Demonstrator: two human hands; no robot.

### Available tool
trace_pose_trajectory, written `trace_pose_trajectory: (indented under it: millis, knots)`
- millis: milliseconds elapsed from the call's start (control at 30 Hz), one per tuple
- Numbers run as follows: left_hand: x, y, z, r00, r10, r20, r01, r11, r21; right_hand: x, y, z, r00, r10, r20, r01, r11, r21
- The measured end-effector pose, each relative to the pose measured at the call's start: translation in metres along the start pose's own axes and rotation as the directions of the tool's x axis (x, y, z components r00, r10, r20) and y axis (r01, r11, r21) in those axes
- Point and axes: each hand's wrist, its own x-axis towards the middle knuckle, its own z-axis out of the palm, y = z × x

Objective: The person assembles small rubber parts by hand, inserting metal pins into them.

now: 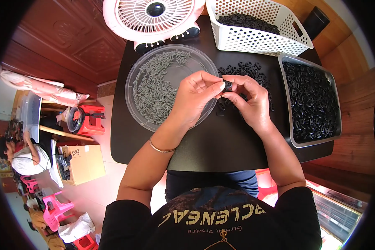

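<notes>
My left hand (196, 98) and my right hand (250, 102) meet above the black table (221, 146). Together they pinch one small black plastic part (228, 86) between thumbs and fingertips. Under my left hand lies a round clear tray (133, 91) holding several small grey pins (154, 87). A loose heap of black plastic parts (246, 71) sits on the table behind my right hand. A thin bangle circles my left wrist.
A grey rectangular tray (285, 108) full of black parts stands at the right. A white perforated basket (258, 37) with more black parts is at the back right, a pink fan (154, 16) at the back. On the floor at left are a person, a cardboard box (85, 164) and pink stools.
</notes>
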Motion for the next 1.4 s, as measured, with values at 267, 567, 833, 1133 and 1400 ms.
trace_pose_trajectory:
  millis: [267, 567, 833, 1133, 1400]
  knots:
    - [0.000, 0.002, 0.000, 0.999, -0.032, -0.005, 0.032, 0.999, 0.011, 0.001, -0.003, -0.001, 0.999, -0.038, -0.005, 0.037, 0.992, -0.121]
    - [0.000, 0.001, 0.001, 0.999, -0.033, 0.028, 0.033, 0.999, -0.012, 0.004, -0.008, -0.002, 0.987, -0.155, -0.042, 0.141, 0.960, -0.241]
    - [0.003, 0.026, -0.008, 0.999, 0.005, 0.035, -0.012, 0.977, 0.214, 0.016, -0.017, -0.005, 0.985, -0.174, -0.023, 0.164, 0.960, -0.227]
    - [0.008, 0.045, -0.051, 0.947, 0.291, 0.135, -0.223, 0.294, 0.930, 0.136, -0.042, -0.049, 0.859, -0.444, -0.254, 0.171, 0.718, -0.674]
    - [0.003, 0.027, -0.041, 0.951, 0.194, 0.243, -0.235, -0.060, 0.970, 0.075, -0.033, -0.035, 0.973, -0.106, 0.204, 0.198, 0.839, -0.507]
